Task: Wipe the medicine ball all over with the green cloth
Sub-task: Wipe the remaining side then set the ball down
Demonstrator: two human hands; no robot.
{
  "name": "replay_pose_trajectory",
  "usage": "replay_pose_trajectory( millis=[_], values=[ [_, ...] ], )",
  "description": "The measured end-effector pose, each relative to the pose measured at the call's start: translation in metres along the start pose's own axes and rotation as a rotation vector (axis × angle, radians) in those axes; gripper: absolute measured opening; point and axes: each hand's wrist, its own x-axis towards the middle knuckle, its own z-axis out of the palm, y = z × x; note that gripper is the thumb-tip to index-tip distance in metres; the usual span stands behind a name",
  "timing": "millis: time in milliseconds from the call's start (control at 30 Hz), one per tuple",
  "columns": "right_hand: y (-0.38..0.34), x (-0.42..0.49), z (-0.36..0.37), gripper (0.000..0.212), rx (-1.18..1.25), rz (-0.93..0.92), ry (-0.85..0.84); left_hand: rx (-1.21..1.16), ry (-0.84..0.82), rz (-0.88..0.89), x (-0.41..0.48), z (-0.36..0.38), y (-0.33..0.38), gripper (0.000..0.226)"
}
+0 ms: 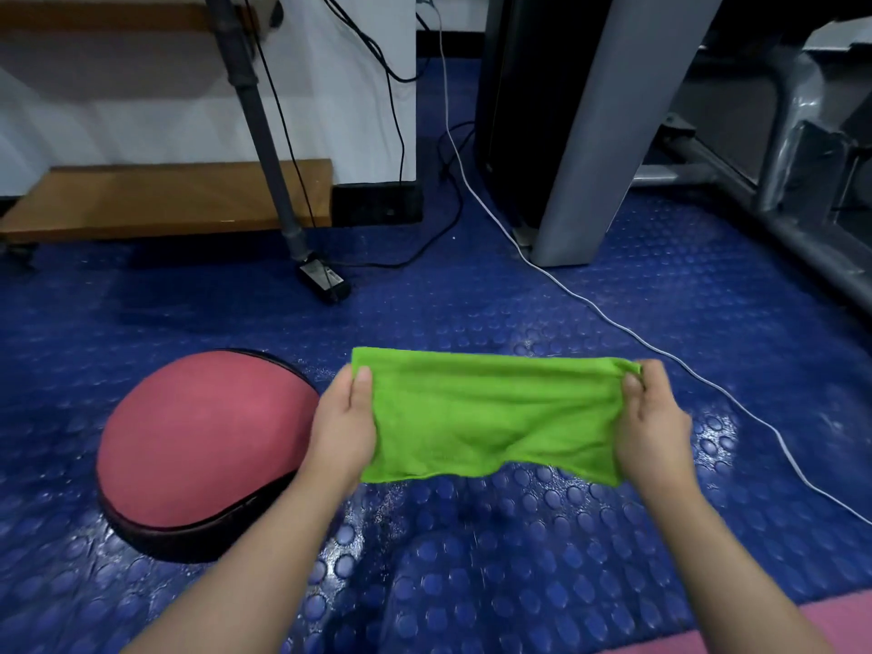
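Note:
A red medicine ball (198,441) with a black seam and dark underside rests on the blue studded floor at the lower left. The green cloth (490,417) is stretched out flat in the air to the right of the ball, apart from it. My left hand (347,422) pinches the cloth's left edge, thumb on top, right beside the ball's right side. My right hand (653,417) grips the bunched right edge of the cloth.
A white cable (613,318) runs diagonally across the floor on the right. A black tripod leg and foot (323,276) stand behind the ball. A wooden wheeled platform (165,195) sits at the back left, a grey machine upright (590,134) at the back right. A pink mat edge (825,625) shows bottom right.

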Motion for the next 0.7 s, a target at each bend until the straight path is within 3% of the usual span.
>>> replay_pose_trajectory(
  millis=[67, 133, 233, 267, 333, 400, 500, 600, 700],
  values=[
    [0.005, 0.004, -0.01, 0.026, -0.005, 0.02, -0.047, 0.208, -0.051, 0.159, 0.003, -0.006, 0.003, 0.03],
    [0.004, 0.008, -0.018, 0.028, 0.256, 0.177, -0.117, 0.209, -0.078, 0.128, 0.003, -0.005, 0.005, 0.034],
    [0.002, 0.006, -0.033, 0.029, 0.922, 0.547, -0.511, -0.231, -0.138, -0.281, 0.001, 0.0, 0.016, 0.038],
    [0.005, 0.005, -0.035, 0.038, 1.052, 0.529, -0.592, -0.38, -0.187, -0.439, 0.0, 0.001, 0.019, 0.036],
    [0.007, 0.002, -0.037, 0.063, 1.234, 0.428, -0.663, -0.587, -0.31, -0.576, -0.003, 0.001, 0.021, 0.026],
    [0.008, 0.0, -0.032, 0.06, 1.267, 0.383, -0.665, -0.707, -0.408, -0.594, -0.006, -0.002, 0.019, 0.03],
    [0.019, 0.004, -0.015, 0.042, 1.204, 0.504, -0.524, -0.78, -0.45, -0.622, -0.008, -0.004, 0.008, 0.043],
    [0.034, 0.01, -0.004, 0.039, 1.076, 0.578, -0.394, -0.666, -0.46, -0.626, -0.011, 0.0, 0.001, 0.041],
    [0.033, 0.011, 0.0, 0.04, 0.955, 0.49, -0.398, -0.551, -0.458, -0.601, -0.016, 0.008, 0.0, 0.038]
  ],
)
